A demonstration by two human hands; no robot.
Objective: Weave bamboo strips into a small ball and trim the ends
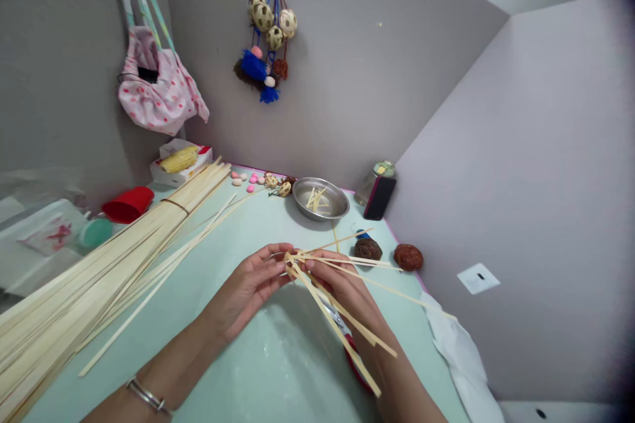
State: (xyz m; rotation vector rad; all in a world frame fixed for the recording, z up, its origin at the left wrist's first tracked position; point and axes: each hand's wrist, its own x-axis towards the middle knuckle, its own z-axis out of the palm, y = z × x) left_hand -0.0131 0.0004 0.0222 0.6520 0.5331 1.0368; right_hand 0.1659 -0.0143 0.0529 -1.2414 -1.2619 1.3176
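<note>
Between my two hands is a small woven bamboo-strip ball [292, 265], its long loose strips fanning out to the right and toward me. My left hand [260, 275] pinches its left side with the fingertips; a silver bangle is on that wrist. From the right, my right hand [342, 281] grips the ball where the strips come out, and its fingers are partly hidden by them. Under the strips and right forearm lie red-handled scissors [353, 351], partly covered. Beyond the hands stands a metal bowl [342, 207] with short strip pieces inside.
A tied bundle of bamboo strips [149, 231] lies along the left of the table [278, 357]. Farther back are pink and white pieces [253, 178] and finished woven balls [284, 189]. Brown yarn [368, 249], reddish yarn [408, 257] and a phone [380, 198] sit at right.
</note>
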